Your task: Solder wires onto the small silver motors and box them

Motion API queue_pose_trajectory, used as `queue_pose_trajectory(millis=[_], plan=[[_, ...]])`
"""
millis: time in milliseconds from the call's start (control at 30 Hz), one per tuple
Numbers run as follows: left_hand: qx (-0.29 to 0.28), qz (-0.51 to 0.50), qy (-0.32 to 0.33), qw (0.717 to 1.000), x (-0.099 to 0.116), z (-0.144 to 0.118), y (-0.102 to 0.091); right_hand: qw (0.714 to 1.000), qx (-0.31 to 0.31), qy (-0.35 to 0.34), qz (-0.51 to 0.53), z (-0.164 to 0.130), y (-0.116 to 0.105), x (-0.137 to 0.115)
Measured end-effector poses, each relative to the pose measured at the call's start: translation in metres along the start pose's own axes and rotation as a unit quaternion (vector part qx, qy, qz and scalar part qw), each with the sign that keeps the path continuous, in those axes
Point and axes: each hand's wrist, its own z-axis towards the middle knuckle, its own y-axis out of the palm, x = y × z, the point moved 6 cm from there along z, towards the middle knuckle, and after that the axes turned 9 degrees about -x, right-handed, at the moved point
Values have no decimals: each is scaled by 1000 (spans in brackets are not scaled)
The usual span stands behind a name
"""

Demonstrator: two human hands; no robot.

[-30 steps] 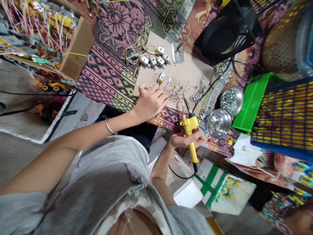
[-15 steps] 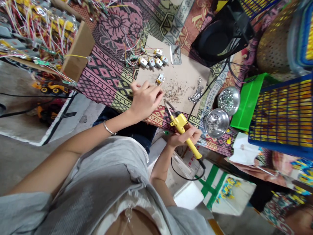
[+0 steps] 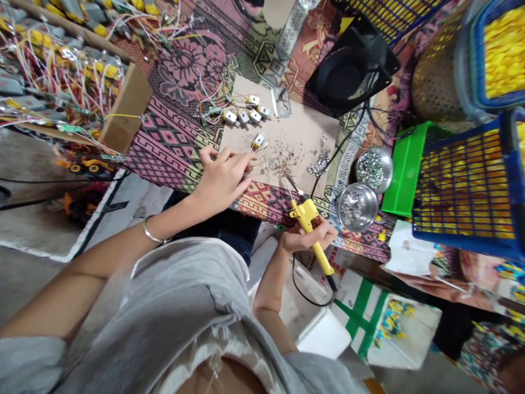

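My right hand (image 3: 309,236) is wrapped round the yellow handle of a soldering iron (image 3: 305,213). Its thin tip points up over the near edge of a cardboard sheet (image 3: 305,123). My left hand (image 3: 225,179) is at the sheet's lower left, fingers bent and drawn together. What its fingertips pinch is partly hidden; thin wire-like strands show beside them. Just above lies a small motor (image 3: 258,141), apart from several other wired motors (image 3: 244,116) in a cluster. Dark crumbs (image 3: 283,158) and a heap of small shiny metal bits (image 3: 319,163) are on the cardboard.
Two metal bowls of small parts (image 3: 358,207) stand right of the cardboard, beside a green tray (image 3: 406,175) and a blue basket (image 3: 463,191). A black fan (image 3: 344,71) is behind. A carton of wired motors (image 3: 127,104) sits at left. The iron's cord crosses the cloth.
My left hand has drawn a little left, away from the iron's tip. My right hand still holds the soldering iron in nearly the same place. The whole view has shifted slightly.
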Motion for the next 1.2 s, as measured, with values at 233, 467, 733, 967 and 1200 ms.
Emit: queue_pose_trajectory(millis=[233, 467, 733, 967, 1200], plan=[[1, 69, 48, 996, -18, -8, -23, 997, 61, 40, 32, 2, 1, 5], [16, 45, 82, 995, 25, 30, -20, 995, 98, 11, 26, 1, 3, -2], [-19, 55, 131, 990, 23, 77, 19, 997, 69, 14, 36, 7, 5, -2], [-51, 66, 148, 985, 14, 71, 13, 995, 85, 32, 36, 6, 2, 4], [-76, 43, 120, 989, 13, 64, 11, 997, 67, 27, 4, 5, 3, 2]])
